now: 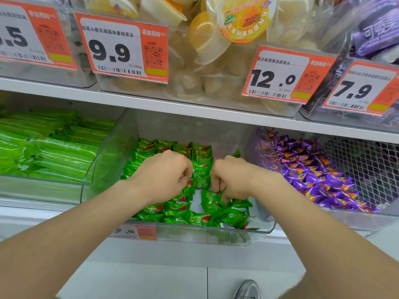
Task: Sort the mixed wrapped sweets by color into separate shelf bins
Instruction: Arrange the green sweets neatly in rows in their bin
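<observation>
Two hands are down in the clear mid bin (101, 169), both forearms reaching in over its front rim. The left hand (164, 173) has its fingers curled down & pinches one of the green sweets (200, 219) near the bin's centre. The right hand (233, 180), just beside it, pinches another green wrapper btwn thumb & fingertips. The green sweets fill that bin, too many to count, each w/ a red mark; a bare bit of bin floor shows between the hands. 3 bins on this level: left of the mid bin, long green packs (54, 152); right of it, purple sweets (313, 180) w/ orange marks. Above the mid bin, jelly cups (205, 39) in clear tubs. 4 orange-and-white price tags up there: a cut-off ".5" tag (32, 35), a "9.9" tag (121, 48) w/ "元/500g", a "12.0" tag (287, 74), a "7.9" tag (362, 89). 1 more, the front tag (133, 231) on the mid bin, partly hidden by the left arm, reads approx "7.8". Below the bin, 1 grey shoe (248, 290).
</observation>
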